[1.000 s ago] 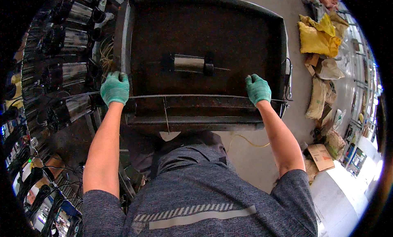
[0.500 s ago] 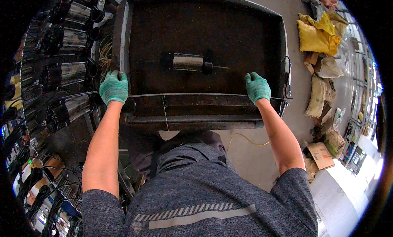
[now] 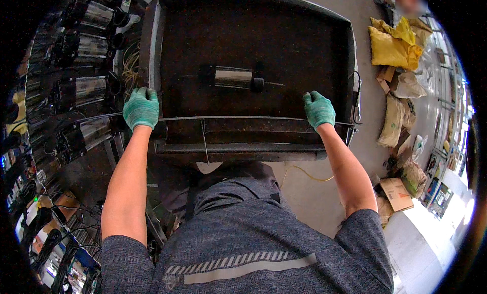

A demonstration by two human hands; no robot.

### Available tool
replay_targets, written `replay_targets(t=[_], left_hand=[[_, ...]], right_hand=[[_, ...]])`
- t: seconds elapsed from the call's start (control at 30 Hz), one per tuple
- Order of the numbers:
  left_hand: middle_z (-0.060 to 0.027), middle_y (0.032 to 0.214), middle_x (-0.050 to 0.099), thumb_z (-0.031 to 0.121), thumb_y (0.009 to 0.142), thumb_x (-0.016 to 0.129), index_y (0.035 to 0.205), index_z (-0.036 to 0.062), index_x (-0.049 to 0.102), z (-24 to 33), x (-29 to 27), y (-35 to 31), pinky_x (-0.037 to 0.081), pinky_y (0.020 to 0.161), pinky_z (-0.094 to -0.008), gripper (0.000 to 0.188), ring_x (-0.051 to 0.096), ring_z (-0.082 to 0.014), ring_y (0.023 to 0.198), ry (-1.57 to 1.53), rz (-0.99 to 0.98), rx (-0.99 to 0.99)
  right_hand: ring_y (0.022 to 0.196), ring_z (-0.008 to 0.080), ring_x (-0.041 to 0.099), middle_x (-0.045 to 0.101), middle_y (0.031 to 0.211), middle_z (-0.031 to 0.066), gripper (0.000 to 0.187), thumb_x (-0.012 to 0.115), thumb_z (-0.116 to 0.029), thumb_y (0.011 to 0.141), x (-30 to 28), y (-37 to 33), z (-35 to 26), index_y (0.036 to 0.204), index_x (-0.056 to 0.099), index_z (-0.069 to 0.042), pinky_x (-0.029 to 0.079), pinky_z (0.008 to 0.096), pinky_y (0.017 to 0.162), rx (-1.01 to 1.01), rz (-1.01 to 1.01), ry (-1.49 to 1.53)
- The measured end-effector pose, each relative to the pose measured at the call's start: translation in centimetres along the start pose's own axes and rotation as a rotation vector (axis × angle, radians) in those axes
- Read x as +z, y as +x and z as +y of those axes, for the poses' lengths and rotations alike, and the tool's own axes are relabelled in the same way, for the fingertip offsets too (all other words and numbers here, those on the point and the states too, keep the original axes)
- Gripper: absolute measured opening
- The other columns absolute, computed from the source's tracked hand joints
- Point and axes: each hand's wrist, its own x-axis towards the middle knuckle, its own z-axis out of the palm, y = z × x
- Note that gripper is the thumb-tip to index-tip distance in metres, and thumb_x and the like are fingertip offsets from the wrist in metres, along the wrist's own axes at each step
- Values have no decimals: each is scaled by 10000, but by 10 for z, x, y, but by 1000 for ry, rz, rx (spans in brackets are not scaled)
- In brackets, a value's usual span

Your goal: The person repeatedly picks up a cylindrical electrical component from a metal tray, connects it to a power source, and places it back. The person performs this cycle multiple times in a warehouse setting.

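Gloved hands are gripping a thin metal bar that is running across the near end of a big, dark, rusty metal cart. The left hand, in a green knitted glove, is sitting at the bar's left end, right by the cart's near left corner, with its fingers curled down and pressed together over the bar. The right hand, in the same kind of glove, is sitting toward the bar's right end, its fingers likewise folded together around the bar. Both forearms are reaching up from the lower edge, bare below short grey sleeves.

Inside the cart, lying on its dark floor roughly midway between the two hands and a little farther away, is a shiny metal cylinder with dark caps at both ends and a thin rod sticking out to the right. It is lying on its side, crosswise, apart from the cart's walls.

To the left of the cart, a rack is holding rows of similar shiny cylinders with dark ends. To the right, on the grey concrete floor, yellow sacks are lying in a heap, with paler bags and a cardboard box nearer the person. A thin yellowish cord is trailing on the floor just under the cart's near edge.
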Motion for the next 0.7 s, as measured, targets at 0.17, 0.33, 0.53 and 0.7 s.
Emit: replay_targets(t=[0.17, 0.33, 0.53, 0.7], left_hand=[[-133, 1107, 702, 391, 975, 525, 1034, 122, 734, 0, 2, 1, 532, 848, -499, 346, 680, -394, 957, 17, 3, 1], [-139, 1101, 703, 393, 978, 522, 1033, 120, 733, 1, -2, 1, 536, 841, -502, 350, 681, -396, 958, 34, -15, -1], [-137, 1104, 702, 399, 981, 519, 1031, 120, 734, -3, 4, 2, 532, 842, -504, 356, 680, -395, 953, 31, 11, 17], [-122, 1112, 704, 401, 979, 522, 1025, 124, 736, -3, 4, 2, 529, 841, -505, 353, 680, -395, 947, 22, 22, 16]], right_hand=[[1072, 431, 659, 717, 1113, 206, 433, 479, -475, 1009, 2, 2, 1, 1179, 698, -142, 532, 513, 903, 14, -6, -13], [1054, 438, 659, 717, 1088, 212, 423, 481, -474, 1008, -3, -1, -3, 1138, 700, -136, 534, 518, 888, 23, -18, -3], [1047, 439, 660, 720, 1080, 206, 413, 485, -472, 1005, -2, 1, -2, 1130, 700, -142, 535, 520, 881, 16, -16, -10], [1055, 437, 660, 718, 1095, 204, 418, 480, -473, 1005, -1, 2, -2, 1143, 699, -144, 534, 524, 888, 21, -26, -13]])
